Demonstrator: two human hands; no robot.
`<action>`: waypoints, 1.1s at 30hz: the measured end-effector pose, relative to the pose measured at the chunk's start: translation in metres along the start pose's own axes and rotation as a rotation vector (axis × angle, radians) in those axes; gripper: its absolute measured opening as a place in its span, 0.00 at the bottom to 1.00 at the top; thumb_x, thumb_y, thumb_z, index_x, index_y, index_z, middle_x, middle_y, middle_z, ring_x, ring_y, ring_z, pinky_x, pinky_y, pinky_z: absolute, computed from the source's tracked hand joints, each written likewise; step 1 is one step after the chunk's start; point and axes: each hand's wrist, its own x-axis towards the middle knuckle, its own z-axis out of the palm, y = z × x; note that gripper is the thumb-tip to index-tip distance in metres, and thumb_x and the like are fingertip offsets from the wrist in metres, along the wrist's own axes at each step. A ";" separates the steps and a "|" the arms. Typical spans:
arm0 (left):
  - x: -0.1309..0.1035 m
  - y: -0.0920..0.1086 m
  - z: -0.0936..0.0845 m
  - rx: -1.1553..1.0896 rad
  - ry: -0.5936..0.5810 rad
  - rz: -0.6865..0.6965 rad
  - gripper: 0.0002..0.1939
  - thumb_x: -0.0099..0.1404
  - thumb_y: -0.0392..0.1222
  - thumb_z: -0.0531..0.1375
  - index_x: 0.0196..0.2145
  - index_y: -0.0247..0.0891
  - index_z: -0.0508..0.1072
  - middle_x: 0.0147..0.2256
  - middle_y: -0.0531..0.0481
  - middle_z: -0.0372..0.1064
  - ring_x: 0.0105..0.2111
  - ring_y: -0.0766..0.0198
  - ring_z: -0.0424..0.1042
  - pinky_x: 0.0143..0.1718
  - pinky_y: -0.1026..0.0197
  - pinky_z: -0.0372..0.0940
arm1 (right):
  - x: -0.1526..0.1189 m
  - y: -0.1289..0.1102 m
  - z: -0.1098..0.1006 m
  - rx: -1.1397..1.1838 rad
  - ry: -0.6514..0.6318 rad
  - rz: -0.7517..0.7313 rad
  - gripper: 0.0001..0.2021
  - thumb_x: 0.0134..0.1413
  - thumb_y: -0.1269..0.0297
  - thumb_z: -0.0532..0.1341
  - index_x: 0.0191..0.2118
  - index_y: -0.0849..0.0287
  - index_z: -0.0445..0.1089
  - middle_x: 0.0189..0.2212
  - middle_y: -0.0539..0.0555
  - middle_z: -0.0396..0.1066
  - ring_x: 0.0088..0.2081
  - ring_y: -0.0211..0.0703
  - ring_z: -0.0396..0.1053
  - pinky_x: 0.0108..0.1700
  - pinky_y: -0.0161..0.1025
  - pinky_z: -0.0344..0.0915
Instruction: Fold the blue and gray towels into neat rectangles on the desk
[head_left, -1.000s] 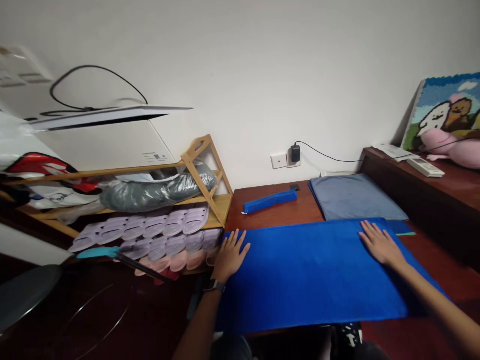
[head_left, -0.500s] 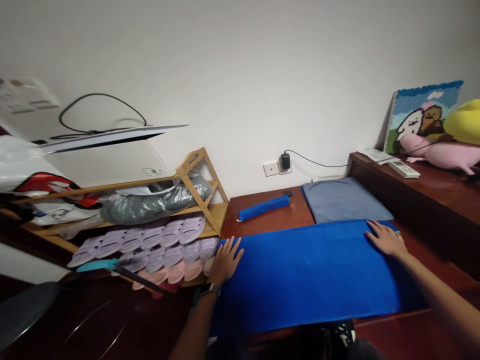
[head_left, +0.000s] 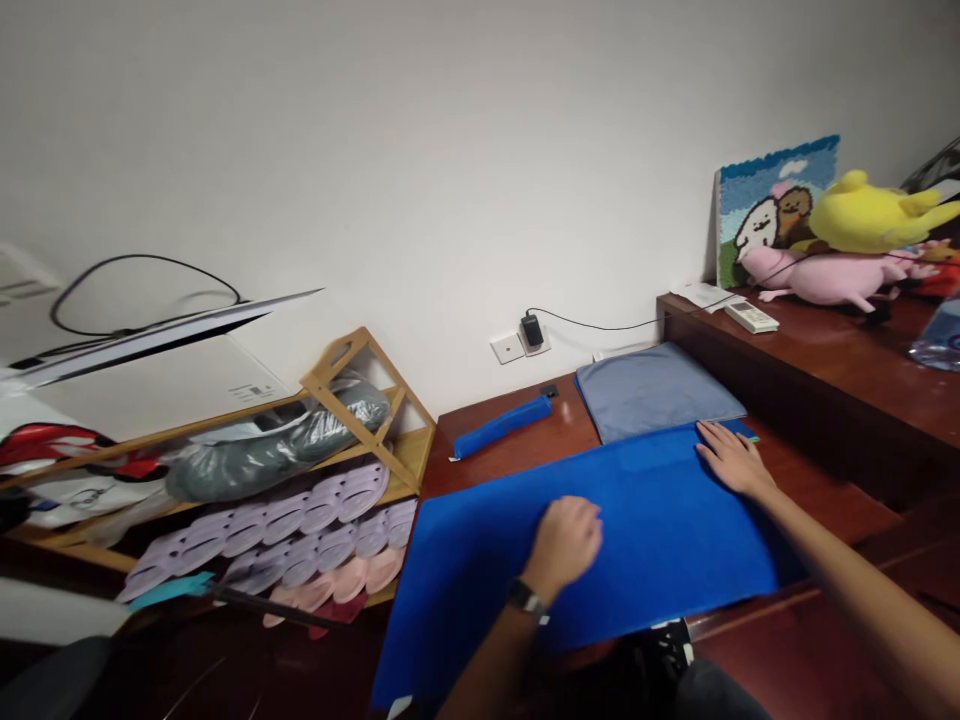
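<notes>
A wide blue towel (head_left: 645, 480) lies spread over the dark red wooden table, its near left part hanging past the edge. My left hand (head_left: 566, 540), with a watch on the wrist, is over the middle of the towel with its fingers curled in like a fist. No cloth is bunched around it. On the towel's far right corner my right hand (head_left: 733, 458) lies flat, fingers stretched out. Behind the towel is a folded grey-blue cloth (head_left: 656, 392). A narrow folded blue strip of cloth (head_left: 502, 426) lies at the back left.
A wooden rack (head_left: 409, 455) with lilac and pink slippers (head_left: 322, 510) stands at the left. A black charger (head_left: 532, 330) is plugged into the wall. The raised ledge at right bears a remote (head_left: 752, 317), plush toys (head_left: 825, 278) and a picture (head_left: 776, 215).
My left hand has left the towel's left edge, moved right to its middle, and its spread fingers have curled in. My right hand stays flat at the far right corner. The view has turned right.
</notes>
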 end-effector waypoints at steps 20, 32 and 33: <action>0.106 0.235 0.066 -0.435 -0.183 -0.061 0.10 0.71 0.39 0.58 0.47 0.37 0.77 0.35 0.31 0.78 0.38 0.44 0.78 0.39 0.45 0.67 | 0.021 0.022 -0.005 0.547 0.085 0.044 0.28 0.64 0.46 0.50 0.57 0.52 0.76 0.64 0.54 0.71 0.68 0.52 0.63 0.72 0.51 0.53; 0.032 0.145 -0.063 -0.933 0.144 -0.737 0.07 0.58 0.34 0.60 0.30 0.45 0.67 0.22 0.58 0.59 0.24 0.63 0.63 0.30 0.60 0.55 | 0.062 -0.157 -0.066 0.692 0.042 -0.064 0.28 0.54 0.54 0.57 0.54 0.69 0.76 0.31 0.59 0.80 0.23 0.42 0.70 0.24 0.38 0.65; 0.017 0.135 -0.075 -0.971 0.200 -0.759 0.07 0.59 0.35 0.60 0.29 0.45 0.66 0.22 0.58 0.58 0.25 0.63 0.62 0.30 0.61 0.55 | 0.063 -0.187 -0.067 0.701 0.012 -0.112 0.27 0.55 0.55 0.56 0.54 0.69 0.76 0.30 0.59 0.80 0.23 0.41 0.70 0.24 0.37 0.65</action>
